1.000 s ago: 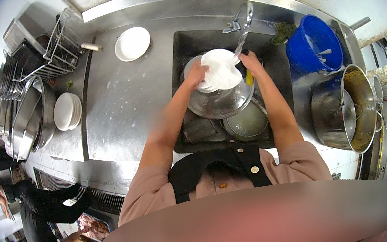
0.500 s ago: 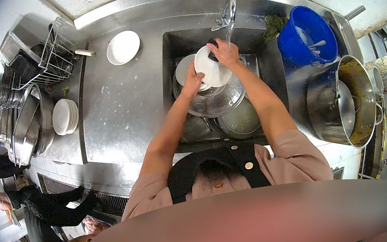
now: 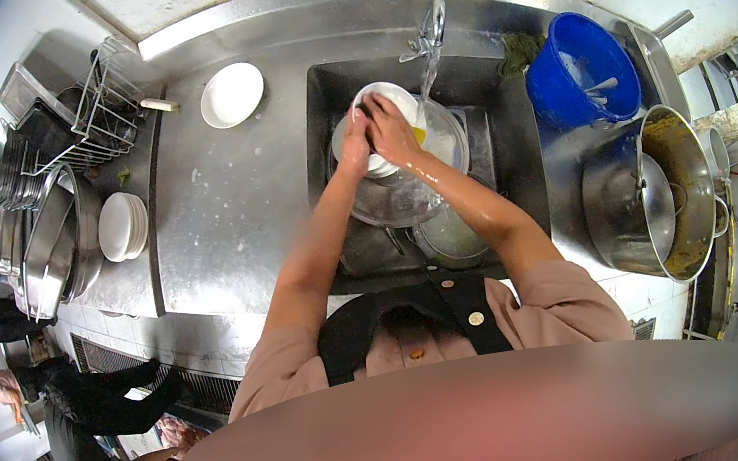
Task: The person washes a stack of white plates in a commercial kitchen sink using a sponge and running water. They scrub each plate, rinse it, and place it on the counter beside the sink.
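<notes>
Over the sink (image 3: 526, 197), my left hand (image 3: 356, 145) grips the left edge of a white dish (image 3: 391, 92). Fingers curled, my right hand (image 3: 391, 132) presses into the dish close beside the left hand, over a dark scouring pad (image 3: 363, 109) that is mostly hidden. A bit of yellow (image 3: 419, 134) shows by the right hand; I cannot tell what it belongs to. Below lies a wide metal basin (image 3: 451, 161) with more white dishes partly under my hands. Water runs from the tap (image 3: 432, 30) just right of the dish.
On the left counter are a white bowl (image 3: 232, 95), stacked white plates (image 3: 120, 227), metal pans (image 3: 56, 244) and a wire rack (image 3: 99, 118). To the right stand a blue bucket (image 3: 558, 88) and large pots (image 3: 622, 202). A round pan (image 3: 456, 235) sits in the sink. People work at far left.
Both hands and the dish have shifted slightly left. My right hand has come down from the dish's upper right, away from the water stream, to beside my left hand.
</notes>
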A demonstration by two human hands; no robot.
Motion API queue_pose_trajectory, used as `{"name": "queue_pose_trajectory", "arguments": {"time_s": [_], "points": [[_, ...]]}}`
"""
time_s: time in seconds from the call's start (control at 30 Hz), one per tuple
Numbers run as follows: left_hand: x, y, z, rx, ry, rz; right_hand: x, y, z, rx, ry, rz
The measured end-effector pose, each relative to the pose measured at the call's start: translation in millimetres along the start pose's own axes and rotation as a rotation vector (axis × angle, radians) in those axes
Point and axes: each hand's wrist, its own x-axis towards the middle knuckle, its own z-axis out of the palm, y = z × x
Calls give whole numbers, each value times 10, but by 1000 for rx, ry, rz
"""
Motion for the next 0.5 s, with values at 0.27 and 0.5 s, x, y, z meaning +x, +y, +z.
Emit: {"name": "queue_pose_trajectory", "arguments": {"time_s": [0.27,0.5], "points": [[-142,-42,-92,-157,-28,-101,70,165,-279,-395,149,-1],[-27,37,-237,-143,82,-1,-106,-104,-223,-209,-84,-346]]}}
